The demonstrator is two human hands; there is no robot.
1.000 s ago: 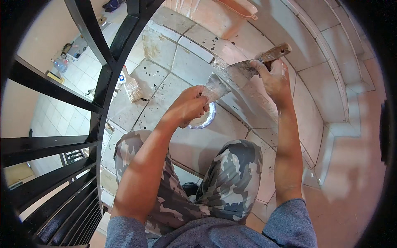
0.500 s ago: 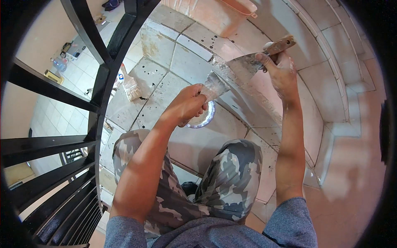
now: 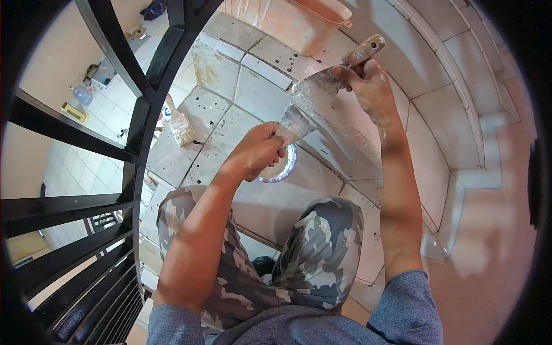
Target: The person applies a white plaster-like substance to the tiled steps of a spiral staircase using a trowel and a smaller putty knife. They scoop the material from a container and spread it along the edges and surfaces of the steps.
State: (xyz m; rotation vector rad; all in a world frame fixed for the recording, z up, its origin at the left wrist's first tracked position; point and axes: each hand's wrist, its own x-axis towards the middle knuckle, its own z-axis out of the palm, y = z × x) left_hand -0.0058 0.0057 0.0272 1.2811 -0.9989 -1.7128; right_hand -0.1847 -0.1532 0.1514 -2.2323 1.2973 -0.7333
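Observation:
My left hand (image 3: 260, 150) is closed around the handle of a small putty knife (image 3: 296, 125), its blade smeared with white paste and pointing up to the right. A wider putty knife (image 3: 319, 87) is in my right hand (image 3: 370, 89), which grips it near the base of its worn wooden handle (image 3: 364, 50). The wide blade carries whitish paste and lies just above the small blade; whether they touch I cannot tell. Below the left hand, partly hidden by it, is a round tub (image 3: 287, 171) with pale contents.
A paste-caked brush (image 3: 183, 131) lies on the spotted tiles to the left. An orange plastic bin (image 3: 276, 26) stands at the far side. Black metal railing (image 3: 137, 129) runs along my left, with a lower tiled floor (image 3: 75, 161) beyond it. Tiled steps (image 3: 443, 103) rise at right.
My right hand has moved left and slightly away from me, bringing the wide putty knife across toward the small one. The left hand has barely shifted.

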